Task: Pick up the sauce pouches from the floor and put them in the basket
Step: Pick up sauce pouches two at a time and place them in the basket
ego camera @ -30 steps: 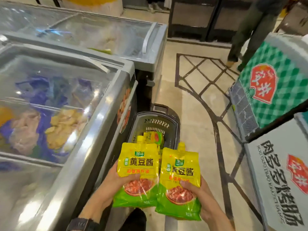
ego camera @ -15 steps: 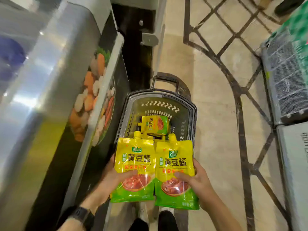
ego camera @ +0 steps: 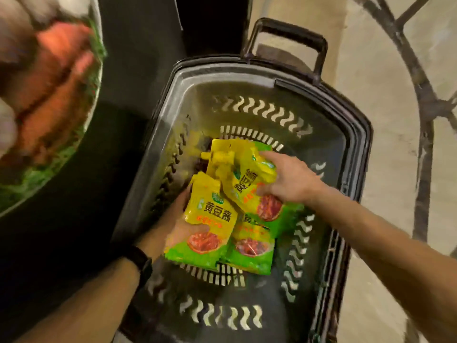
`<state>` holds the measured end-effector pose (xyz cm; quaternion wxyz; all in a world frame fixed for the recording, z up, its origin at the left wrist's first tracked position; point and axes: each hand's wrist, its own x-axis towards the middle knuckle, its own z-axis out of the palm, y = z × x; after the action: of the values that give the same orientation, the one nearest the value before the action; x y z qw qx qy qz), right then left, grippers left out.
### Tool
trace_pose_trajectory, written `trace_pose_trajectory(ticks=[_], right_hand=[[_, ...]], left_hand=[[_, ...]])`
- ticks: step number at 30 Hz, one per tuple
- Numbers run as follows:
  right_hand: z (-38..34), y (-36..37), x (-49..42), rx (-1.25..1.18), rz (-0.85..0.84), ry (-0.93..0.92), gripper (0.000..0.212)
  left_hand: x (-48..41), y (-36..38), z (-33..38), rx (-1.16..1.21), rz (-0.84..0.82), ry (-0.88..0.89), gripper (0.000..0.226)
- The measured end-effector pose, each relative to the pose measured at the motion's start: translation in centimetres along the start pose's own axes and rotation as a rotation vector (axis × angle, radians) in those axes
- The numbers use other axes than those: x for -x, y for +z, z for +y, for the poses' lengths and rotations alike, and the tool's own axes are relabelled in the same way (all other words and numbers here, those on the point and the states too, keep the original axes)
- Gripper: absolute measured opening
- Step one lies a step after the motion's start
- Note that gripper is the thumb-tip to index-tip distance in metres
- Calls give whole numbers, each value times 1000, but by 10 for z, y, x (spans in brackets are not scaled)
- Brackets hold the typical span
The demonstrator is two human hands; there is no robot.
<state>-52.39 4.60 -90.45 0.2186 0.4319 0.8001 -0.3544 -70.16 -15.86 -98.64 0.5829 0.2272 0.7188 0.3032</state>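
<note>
Left hand [ego camera: 178,225] and right hand [ego camera: 290,180], each gripping 1 pouch, low inside basket [ego camera: 321,115].
Left hand: thumb across the front of left pouch [ego camera: 212,214], fingers behind it. The pouch's long axis runs near to far, spout pointing away from the person. Right hand: reaches in from the right, fingers curled over right pouch [ego camera: 242,181]. This pouch is tilted, spout toward far-left, and overlaps the left pouch's top corner. Unheld: pouch 3 [ego camera: 252,246], flat on the basket bottom beneath the 2 held ones. All 3 sit inside the walls, below the rim. Judgement: placing is nearly done. Each held pouch lies directly under its own hand, so release needs only opened fingers and hands lifted clear. No pouch shows on floor [ego camera: 385,70].
</note>
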Motion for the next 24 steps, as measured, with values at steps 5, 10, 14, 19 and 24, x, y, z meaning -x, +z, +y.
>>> trace_pose_trajectory(ticks=[5,10,14,19,24], right_hand=[[-16,-3,-100,237,-161,-182,83],[-17,14,-155,373,-141,-227,77],[-4,39,-156,512,168,-221,59],[13,41,-154,455,301,-166,65],[10,50,-140,465,467,-253,84]], left_hand=[[-23,3,-46,-106,-50,35,107],[-19,10,-47,-231,124,78,112],[0,17,-60,-263,241,99,108],[9,13,-53,-239,230,27,108],[25,29,-18,-582,311,-13,116]])
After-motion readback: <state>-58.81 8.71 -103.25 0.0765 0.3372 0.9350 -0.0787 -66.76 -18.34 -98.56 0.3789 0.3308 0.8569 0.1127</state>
